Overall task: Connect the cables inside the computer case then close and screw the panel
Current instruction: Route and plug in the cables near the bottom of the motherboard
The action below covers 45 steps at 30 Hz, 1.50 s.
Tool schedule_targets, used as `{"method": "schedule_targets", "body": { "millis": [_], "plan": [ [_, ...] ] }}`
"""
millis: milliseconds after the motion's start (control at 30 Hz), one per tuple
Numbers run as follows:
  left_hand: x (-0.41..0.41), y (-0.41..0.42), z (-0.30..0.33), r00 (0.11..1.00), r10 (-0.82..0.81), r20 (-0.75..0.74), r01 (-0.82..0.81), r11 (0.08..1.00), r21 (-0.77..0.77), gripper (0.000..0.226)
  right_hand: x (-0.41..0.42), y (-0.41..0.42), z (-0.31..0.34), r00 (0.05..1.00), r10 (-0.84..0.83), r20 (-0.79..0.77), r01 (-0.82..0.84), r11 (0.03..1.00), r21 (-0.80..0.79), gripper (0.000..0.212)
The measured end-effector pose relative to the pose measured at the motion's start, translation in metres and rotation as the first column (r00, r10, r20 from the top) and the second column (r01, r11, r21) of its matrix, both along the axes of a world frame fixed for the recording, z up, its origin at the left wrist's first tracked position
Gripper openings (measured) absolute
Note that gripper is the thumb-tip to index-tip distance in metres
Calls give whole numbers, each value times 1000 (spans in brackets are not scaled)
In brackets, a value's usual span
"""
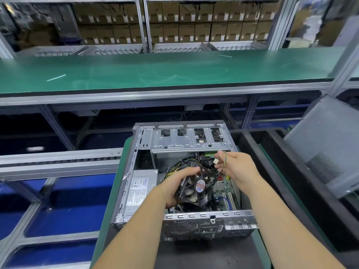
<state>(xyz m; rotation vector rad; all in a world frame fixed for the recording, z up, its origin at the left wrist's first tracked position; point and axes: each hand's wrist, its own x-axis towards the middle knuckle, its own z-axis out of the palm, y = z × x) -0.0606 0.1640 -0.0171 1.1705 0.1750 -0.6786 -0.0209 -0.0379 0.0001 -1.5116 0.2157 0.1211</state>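
Two hands work here: the left hand (177,186) grips one black cooler fan (196,188), and the right hand (238,169) pinches one thin cable (224,162) ending in one white connector (215,161). Beneath both grips lies one open computer case (182,216); left of the fan grip, one power supply (138,191). One grey panel (328,144) leans right of the cable grip.

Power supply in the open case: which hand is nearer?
Left. The left hand grips the cooler fan just beside the power supply; the right hand pinches a white connector farther right.

Drive cage (186,139) roofs the case's (124,191) far end (cables (174,167) crowd beneath); nearer half lies open above
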Motion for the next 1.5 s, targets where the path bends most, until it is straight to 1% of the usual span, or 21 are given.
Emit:
{"method": "schedule_targets", "body": {
  "millis": [67, 167, 233, 333, 433, 533, 600, 667, 700, 733, 800, 833, 900, 933, 1033, 1167, 1233, 1300, 1400, 1433, 1500],
  "plan": [
    [0, 0, 0, 1000, -4, -9, 4, 1000, 13, 46, -1, -7, 4, 997, 55, -61, -47, 991, 122, 18],
    [-1, -3, 2, 996, -89, -20, 90, 993, 81, 41, -4, -14, 6, 981, 144, -131, -101, 952, 288, 15],
    [-3, -4, 2, 991, -135, -25, 137, 984, 110, 46, -5, -15, 4, 979, 161, -127, -112, 939, 324, 17],
    [-3, -6, 3, 987, -163, -15, 163, 974, 156, 56, -7, -14, -1, 985, 135, -111, -115, 978, 177, 7],
    [-3, -5, 6, 981, -196, 18, 187, 958, 216, 56, -10, -8, -5, 980, 145, -136, -164, 976, -141, 12],
    [-1, 4, 8, 955, -291, 60, 267, 930, 254, 65, -12, 0, -13, 955, 211, -209, -285, 847, -449, 21],
    [0, 9, 13, 875, -472, 103, 392, 818, 422, 80, -13, 4, -17, 920, 258, -296, -385, 739, -554, 26],
    [0, 8, 14, 760, -648, 48, 488, 619, 615, 92, -14, 6, -23, 874, 289, -391, -480, 642, -598, 18],
    [1, 8, 12, 728, -685, -7, 518, 543, 661, 99, -16, 7, -24, 851, 308, -426, -522, 586, -620, 18],
    [2, 6, 11, 722, -689, -62, 540, 505, 673, 101, -17, 8, -26, 825, 334, -455, -564, 526, -637, 21],
    [2, 3, 9, 759, -641, -113, 517, 489, 703, 85, -20, 9, -28, 774, 389, -499, -631, 423, -650, 31],
    [2, 2, 8, 761, -643, -88, 483, 470, 739, 73, -21, 9, -29, 761, 399, -511, -645, 387, -659, 34],
    [4, -1, 5, 713, -701, 5, 412, 425, 806, 50, -18, 8, -32, 745, 393, -540, -664, 352, -660, 25],
    [5, -2, 4, 694, -719, 32, 394, 416, 820, 46, -17, 8, -33, 734, 388, -558, -675, 315, -668, 18],
    [6, -2, 2, 665, -746, 37, 396, 395, 829, 28, -16, 9, -34, 685, 395, -612, -707, 161, -688, 18],
    [9, -10, -7, 583, -812, -11, 410, 283, 867, 25, -13, 10, -31, 606, 434, -667, -763, 80, -641, 25],
    [8, -14, -12, 570, -822, -23, 417, 264, 870, 26, -11, 12, -32, 560, 470, -682, -787, 44, -615, 25],
    [7, -11, -17, 580, -814, -6, 411, 287, 865, 26, -10, 13, -35, 588, 438, -680, -786, 110, -609, 22],
    [7, -6, -24, 600, -800, 26, 370, 306, 877, 30, -11, 13, -37, 680, 402, -613, -708, 145, -691, 18],
    [7, -7, -28, 613, -790, 28, 345, 299, 890, 36, -12, 12, -39, 689, 404, -602, -697, 141, -703, 19],
    [7, -11, -34, 646, -763, 11, 295, 262, 919, 54, -15, 14, -40, 669, 408, -621, -703, 75, -707, 21]
  ]
}}
